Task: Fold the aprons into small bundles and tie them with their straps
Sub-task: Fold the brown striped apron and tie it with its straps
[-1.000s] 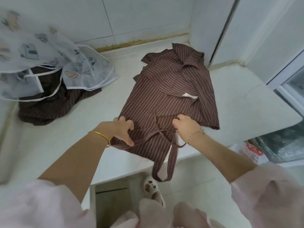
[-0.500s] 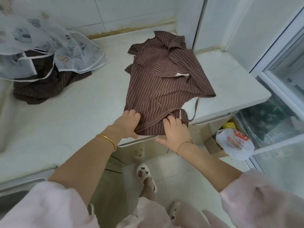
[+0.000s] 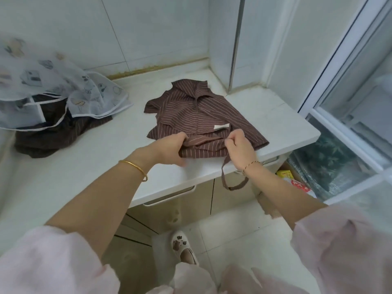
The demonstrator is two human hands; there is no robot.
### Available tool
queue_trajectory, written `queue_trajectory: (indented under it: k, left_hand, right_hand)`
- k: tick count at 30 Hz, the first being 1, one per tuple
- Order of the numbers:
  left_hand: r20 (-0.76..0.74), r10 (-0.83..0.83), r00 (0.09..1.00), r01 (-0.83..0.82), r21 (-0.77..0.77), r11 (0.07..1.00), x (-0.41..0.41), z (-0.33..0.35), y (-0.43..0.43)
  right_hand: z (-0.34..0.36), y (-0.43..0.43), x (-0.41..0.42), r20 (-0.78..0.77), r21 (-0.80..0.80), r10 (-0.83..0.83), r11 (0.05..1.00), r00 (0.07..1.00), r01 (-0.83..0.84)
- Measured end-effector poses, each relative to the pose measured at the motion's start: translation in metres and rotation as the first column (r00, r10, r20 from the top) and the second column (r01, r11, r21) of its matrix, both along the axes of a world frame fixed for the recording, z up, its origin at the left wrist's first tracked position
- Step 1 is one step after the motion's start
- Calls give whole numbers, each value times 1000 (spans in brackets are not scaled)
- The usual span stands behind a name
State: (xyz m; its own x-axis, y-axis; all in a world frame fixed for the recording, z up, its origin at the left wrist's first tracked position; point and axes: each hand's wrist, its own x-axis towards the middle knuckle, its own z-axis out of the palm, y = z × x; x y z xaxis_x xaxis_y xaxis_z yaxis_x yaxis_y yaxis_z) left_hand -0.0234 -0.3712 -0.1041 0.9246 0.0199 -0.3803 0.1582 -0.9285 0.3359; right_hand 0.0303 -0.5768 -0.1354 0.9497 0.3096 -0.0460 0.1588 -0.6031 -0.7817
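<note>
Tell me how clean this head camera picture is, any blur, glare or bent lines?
Head view: soft, even light, no hard shadows or glare; the striped apron, left hand and right hand read fairly sharp; the printed white apron at the left edge is smeared; the wide lens makes the window frame lean.
</note>
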Motion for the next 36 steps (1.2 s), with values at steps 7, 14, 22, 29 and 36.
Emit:
queue_trajectory:
  k: [7,14,22,29,36]
  left_hand:
    - [284,-64,957,-92,506,857,14,16,-32]
    - [-820,-84,567,-100,-170,980,-30,23,-83]
    - [-495,80,865,-34,101,994,-31,30,-105]
    - [229,65,971,-186,560,807,-19,55,-107]
    - [666,20,745,-335,349,875,-13,52,-91]
  right_hand:
    - [30,-30,12,398,-666,281,743,873,64]
    - [24,-76,4,-774,-567,123,301,621,-766]
    - [50,-94,-1,-339,-762,254,491,906,-423]
    - [55,-96,16,144,-469,10,881,990,60]
    - [69,-104,13,512,-129,-177,952,840,279]
